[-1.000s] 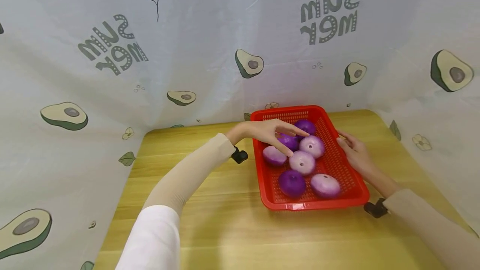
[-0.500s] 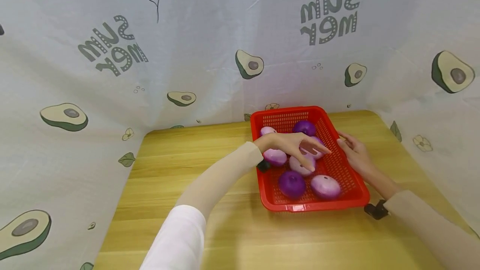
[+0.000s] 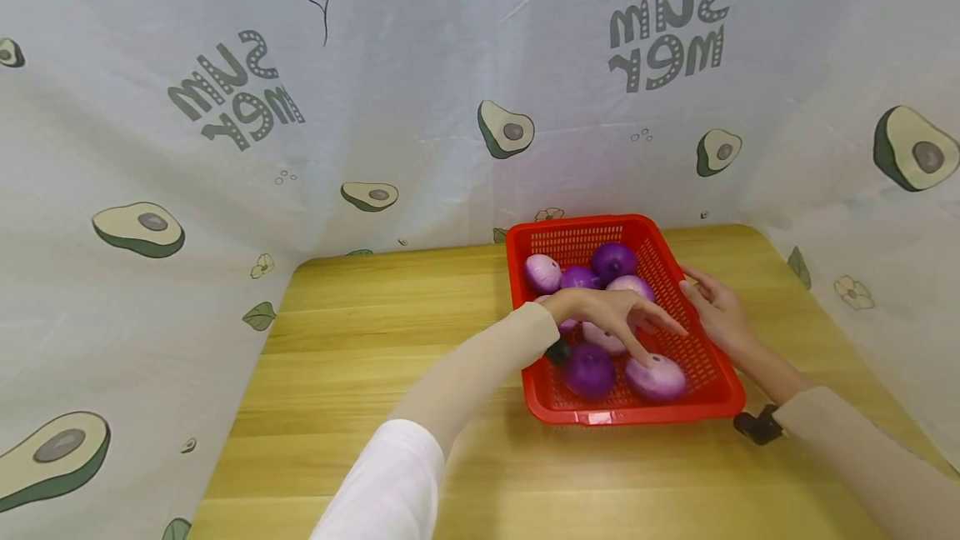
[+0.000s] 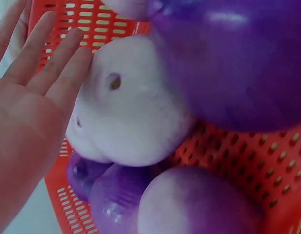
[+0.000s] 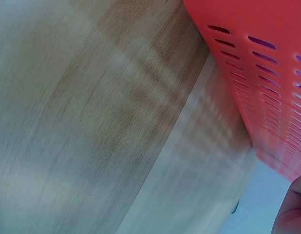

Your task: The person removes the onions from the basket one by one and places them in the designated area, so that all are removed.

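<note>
Several purple onions lie in a red plastic basket [image 3: 637,417]. My left hand [image 3: 615,311] reaches over them from the left, fingers extended and thumb pointing down. In the head view its thumb tip overlaps the pale front-right onion [image 3: 658,382]. A dark purple onion [image 3: 590,373] sits to the left of that one. The left wrist view shows straight fingers [image 4: 67,73] alongside a pale onion [image 4: 141,112], with nothing gripped. My right hand [image 3: 720,319] holds the basket's right rim, thumb over the edge. Only a bit of the right hand shows in the right wrist view.
The basket stands on a wood-grain table [image 3: 360,357], toward its back right. A pale curtain [image 3: 420,48] printed with avocados surrounds the table at the back and sides. Farther back in the basket lie more onions, one dark [image 3: 613,261] and one pale [image 3: 542,273].
My left hand has moved right and toward the front of the basket, from the back-left onions to the front-right one. The back-left onions are uncovered. The right hand stays at the rim.
</note>
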`<act>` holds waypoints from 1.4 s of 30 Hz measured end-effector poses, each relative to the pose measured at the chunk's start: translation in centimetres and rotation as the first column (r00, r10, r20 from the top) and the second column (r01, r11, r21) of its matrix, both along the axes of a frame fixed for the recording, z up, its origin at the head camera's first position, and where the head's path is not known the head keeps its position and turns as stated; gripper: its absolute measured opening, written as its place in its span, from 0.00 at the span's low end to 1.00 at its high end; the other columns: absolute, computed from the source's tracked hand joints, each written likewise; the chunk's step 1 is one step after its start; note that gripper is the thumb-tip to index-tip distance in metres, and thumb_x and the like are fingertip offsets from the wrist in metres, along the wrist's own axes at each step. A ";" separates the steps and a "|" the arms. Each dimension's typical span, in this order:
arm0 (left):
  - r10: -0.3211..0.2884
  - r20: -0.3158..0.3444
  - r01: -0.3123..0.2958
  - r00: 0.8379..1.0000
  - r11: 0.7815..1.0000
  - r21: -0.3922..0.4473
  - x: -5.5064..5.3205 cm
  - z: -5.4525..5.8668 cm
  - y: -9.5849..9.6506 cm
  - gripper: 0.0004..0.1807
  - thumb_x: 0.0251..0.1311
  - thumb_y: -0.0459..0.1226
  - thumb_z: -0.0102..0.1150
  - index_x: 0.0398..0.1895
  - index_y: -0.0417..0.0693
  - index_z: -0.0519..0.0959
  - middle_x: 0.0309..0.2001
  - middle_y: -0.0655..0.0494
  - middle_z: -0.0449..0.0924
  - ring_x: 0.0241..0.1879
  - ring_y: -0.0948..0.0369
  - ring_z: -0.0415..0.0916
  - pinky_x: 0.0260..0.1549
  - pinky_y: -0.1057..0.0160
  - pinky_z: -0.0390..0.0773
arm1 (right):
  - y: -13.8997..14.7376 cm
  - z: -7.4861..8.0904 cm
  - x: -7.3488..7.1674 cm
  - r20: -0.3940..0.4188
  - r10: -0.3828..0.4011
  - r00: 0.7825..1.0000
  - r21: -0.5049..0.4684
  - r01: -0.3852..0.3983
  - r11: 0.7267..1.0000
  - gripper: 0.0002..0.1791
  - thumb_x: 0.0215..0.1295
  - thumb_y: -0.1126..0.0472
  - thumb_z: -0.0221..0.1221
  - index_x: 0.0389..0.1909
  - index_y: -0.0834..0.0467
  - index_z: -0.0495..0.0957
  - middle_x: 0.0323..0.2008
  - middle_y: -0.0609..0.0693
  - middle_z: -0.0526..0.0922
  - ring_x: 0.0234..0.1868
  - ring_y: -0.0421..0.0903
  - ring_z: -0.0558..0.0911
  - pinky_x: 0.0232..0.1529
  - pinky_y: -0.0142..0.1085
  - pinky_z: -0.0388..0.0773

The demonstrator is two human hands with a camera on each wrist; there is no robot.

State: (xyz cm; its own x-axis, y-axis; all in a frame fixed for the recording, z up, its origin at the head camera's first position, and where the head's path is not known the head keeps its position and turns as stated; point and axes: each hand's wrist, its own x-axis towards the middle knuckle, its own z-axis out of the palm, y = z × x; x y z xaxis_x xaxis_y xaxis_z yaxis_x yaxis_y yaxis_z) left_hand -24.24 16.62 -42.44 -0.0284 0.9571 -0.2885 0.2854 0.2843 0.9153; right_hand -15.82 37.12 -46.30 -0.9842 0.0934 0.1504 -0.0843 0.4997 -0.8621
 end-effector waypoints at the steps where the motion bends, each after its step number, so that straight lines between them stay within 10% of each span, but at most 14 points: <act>1: -0.002 -0.007 0.002 1.000 1.000 -0.005 0.1 -0.1 0.1 0.39 0.58 0.27 0.68 0.73 0.44 0.66 0.72 0.58 0.65 0.69 0.69 0.60 0.65 0.72 0.61 | 0.0 0.0 0.0 0.000 -0.001 1.000 0.003 0.001 1.000 0.29 0.80 0.58 0.45 0.72 0.73 0.57 0.37 0.60 0.82 0.31 0.34 0.81 0.29 0.30 0.82; 18: 0.032 0.066 -0.030 0.997 0.999 -0.040 1.8 -1.1 1.1 0.39 0.53 0.23 0.70 0.71 0.43 0.69 0.69 0.57 0.68 0.63 0.71 0.65 0.63 0.72 0.64 | 0.1 -0.1 0.1 -0.016 0.017 1.000 -0.110 -0.018 0.994 0.30 0.80 0.58 0.47 0.72 0.74 0.55 0.33 0.35 0.81 0.32 0.32 0.82 0.31 0.27 0.81; 33: -0.117 -0.140 0.116 0.983 0.993 -0.016 1.9 -1.3 1.6 0.40 0.48 0.22 0.73 0.68 0.36 0.70 0.66 0.51 0.73 0.59 0.72 0.68 0.58 0.81 0.61 | 0.4 -0.5 -0.2 -0.024 0.026 0.999 -0.165 -0.030 0.986 0.30 0.79 0.59 0.48 0.71 0.75 0.55 0.33 0.36 0.82 0.32 0.33 0.83 0.29 0.28 0.82; 42: -0.184 -0.338 0.175 0.923 0.983 -0.057 2.3 -1.5 1.8 0.38 0.48 0.31 0.78 0.66 0.41 0.75 0.61 0.57 0.78 0.53 0.75 0.69 0.55 0.83 0.62 | 0.2 -0.4 0.0 -0.019 0.031 0.999 -0.169 -0.033 0.985 0.30 0.79 0.59 0.48 0.72 0.74 0.56 0.33 0.35 0.82 0.31 0.33 0.83 0.29 0.28 0.82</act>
